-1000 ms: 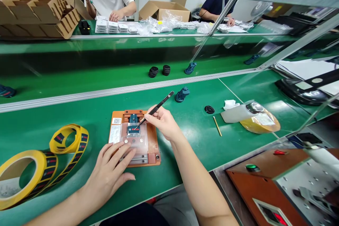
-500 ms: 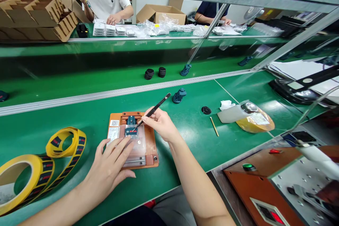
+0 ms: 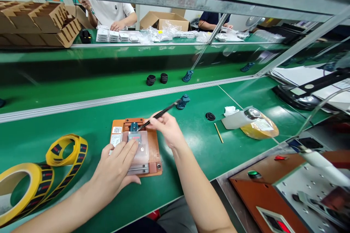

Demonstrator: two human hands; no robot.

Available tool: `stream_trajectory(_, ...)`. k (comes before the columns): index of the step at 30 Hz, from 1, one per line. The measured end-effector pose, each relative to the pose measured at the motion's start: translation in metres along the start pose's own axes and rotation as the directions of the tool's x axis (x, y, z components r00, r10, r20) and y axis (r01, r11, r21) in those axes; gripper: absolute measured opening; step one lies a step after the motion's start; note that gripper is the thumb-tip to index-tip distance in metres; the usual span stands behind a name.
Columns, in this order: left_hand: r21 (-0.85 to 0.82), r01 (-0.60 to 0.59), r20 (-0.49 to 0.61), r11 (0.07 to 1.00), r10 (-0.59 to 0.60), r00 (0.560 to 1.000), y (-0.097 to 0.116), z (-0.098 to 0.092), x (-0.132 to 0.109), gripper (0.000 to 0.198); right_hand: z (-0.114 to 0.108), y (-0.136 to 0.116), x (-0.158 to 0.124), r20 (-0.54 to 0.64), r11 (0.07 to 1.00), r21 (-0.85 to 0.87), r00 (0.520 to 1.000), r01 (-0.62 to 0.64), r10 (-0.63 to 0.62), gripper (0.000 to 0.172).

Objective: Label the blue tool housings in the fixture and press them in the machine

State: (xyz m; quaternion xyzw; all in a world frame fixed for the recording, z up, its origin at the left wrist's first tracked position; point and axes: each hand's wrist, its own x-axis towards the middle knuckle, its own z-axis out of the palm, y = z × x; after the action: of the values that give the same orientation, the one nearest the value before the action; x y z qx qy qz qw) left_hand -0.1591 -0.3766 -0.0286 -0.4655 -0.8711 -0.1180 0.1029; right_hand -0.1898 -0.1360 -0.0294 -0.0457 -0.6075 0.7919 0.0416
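My left hand (image 3: 115, 169) lies flat on a clear acrylic plate (image 3: 140, 156), holding nothing, its fingertips close to a small rectangular label (image 3: 134, 137). The plate sits on an orange jig (image 3: 155, 156), and a teal tool housing (image 3: 133, 127) stands in the jig's recess, its lower part seen through or beneath the plate. My right hand (image 3: 167, 129) grips black tweezers (image 3: 160, 115), whose tips reach down beside the label and housing. Whether the tips touch the label, I cannot tell.
Yellow-and-black tape rolls (image 3: 32, 185) lie left of the jig. To the right are a teal housing (image 3: 183, 102), a black disc (image 3: 210, 116), a brass rod (image 3: 218, 133) and a plastic bottle (image 3: 246, 122). A glass partition (image 3: 109, 52) stands ahead, with co-workers beyond it.
The tweezers have swung from pointing up and away to lying lower, their back end toward the teal housing. The label now looks paler. The view has shifted slightly.
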Motion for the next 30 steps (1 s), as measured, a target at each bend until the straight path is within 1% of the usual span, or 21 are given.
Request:
stream_trajectory(2,-0.057,0.067,-0.002,0.996,-0.068,0.998,-0.006,0.002,0.003,0.089,-0.01,-0.007,-0.01,-0.153,0.996,-0.059,0.985,0.073,-0.081,0.032)
stream_trajectory(4,-0.14,0.204,-0.006,0.969,-0.207,0.978,-0.016,0.005,0.008,0.089,-0.025,-0.01,-0.025,-0.25,0.949,-0.304,0.955,0.079,-0.16,0.028)
stream_trajectory(5,-0.185,0.271,0.005,0.944,-0.275,0.961,-0.02,0.007,0.011,0.088,-0.033,-0.008,-0.034,-0.273,0.884,-0.466,0.943,0.042,-0.189,0.025)
stream_trajectory(6,-0.229,0.32,0.014,0.919,-0.326,0.945,-0.023,0.008,0.013,0.088,-0.042,-0.004,-0.044,-0.281,0.787,-0.617,0.936,-0.006,-0.214,0.023)
stream_trajectory(7,-0.268,0.338,0.008,0.902,-0.348,0.937,-0.025,0.008,0.013,0.089,-0.051,0.002,-0.053,-0.276,0.671,-0.74,0.931,-0.048,-0.238,0.023)
stream_trajectory(8,-0.294,0.321,-0.032,0.9,-0.345,0.938,-0.025,0.008,0.011,0.09,-0.06,0.011,-0.061,-0.262,0.555,-0.828,0.929,-0.077,-0.262,0.023)
stream_trajectory(9,-0.301,0.277,-0.121,0.912,-0.325,0.938,-0.022,0.008,0.006,0.09,-0.068,0.02,-0.068,-0.243,0.453,-0.887,0.926,-0.092,-0.288,0.026)
stream_trajectory(10,-0.295,0.204,-0.248,0.933,-0.281,0.927,-0.017,0.008,-0.002,0.088,-0.076,0.03,-0.073,-0.221,0.368,-0.925,0.923,-0.095,-0.316,0.028)
stream_trajectory(11,-0.28,0.108,-0.373,0.954,-0.211,0.903,-0.009,0.008,-0.013,0.084,-0.082,0.038,-0.078,-0.197,0.295,-0.951,0.919,-0.093,-0.342,0.03)
stream_trajectory(12,-0.26,0.002,-0.464,0.966,-0.127,0.877,-0.001,0.008,-0.026,0.076,-0.087,0.045,-0.081,-0.176,0.236,-0.967,0.914,-0.092,-0.365,0.032)
stream_trajectory(13,-0.246,-0.103,-0.506,0.964,-0.037,0.862,0.009,0.009,-0.041,0.068,-0.089,0.049,-0.083,-0.165,0.194,-0.977,0.905,-0.094,-0.391,0.034)
stream_trajectory(14,-0.247,-0.187,-0.484,0.951,0.046,0.874,0.018,0.011,-0.054,0.058,-0.088,0.051,-0.084,-0.152,0.172,-0.981,0.896,-0.087,-0.416,0.036)
stream_trajectory(16,-0.257,-0.287,-0.341,0.923,0.191,0.92,0.033,0.017,-0.076,0.042,-0.077,0.047,-0.083,-0.093,0.193,-0.981,0.894,-0.008,-0.439,0.039)
stream_trajectory(17,-0.252,-0.319,-0.268,0.914,0.251,0.93,0.037,0.021,-0.082,0.038,-0.068,0.043,-0.081,-0.03,0.23,-0.97,0.908,0.074,-0.418,0.04)
stream_trajectory(18,-0.244,-0.351,-0.225,0.904,0.3,0.927,0.04,0.025,-0.086,0.037,-0.057,0.038,-0.078,0.059,0.28,-0.944,0.926,0.172,-0.372,0.039)
stream_trajectory(19,-0.243,-0.377,-0.215,0.894,0.329,0.919,0.04,0.029,-0.088,0.035,-0.045,0.034,-0.074,0.168,0.34,-0.9,0.937,0.272,-0.306,0.038)
stream_trajectory(20,-0.247,-0.389,-0.228,0.887,0.337,0.913,0.039,0.032,-0.088,0.034,-0.034,0.03,-0.07,0.275,0.4,-0.846,0.931,0.352,-0.239,0.037)
stream_trajectory(22,-0.261,-0.372,-0.246,0.891,0.312,0.918,0.036,0.038,-0.086,0.033,-0.017,0.027,-0.059,0.417,0.488,-0.757,0.896,0.434,-0.149,0.035)
stream_trajectory(24,-0.262,-0.33,-0.2,0.907,0.284,0.938,0.033,0.042,-0.086,0.039,-0.008,0.03,-0.047,0.463,0.525,-0.722,0.878,0.45,-0.116,0.034)
stream_trajectory(27,-0.257,-0.315,-0.123,0.914,0.292,0.948,0.032,0.044,-0.089,0.046,-0.007,0.037,-0.034,0.463,0.538,-0.718,0.88,0.442,-0.105,0.033)
stream_trajectory(30,-0.254,-0.335,-0.163,0.907,0.301,0.94,0.03,0.046,-0.091,0.042,-0.008,0.038,-0.027,0.445,0.532,-0.734,0.89,0.423,-0.094,0.033)
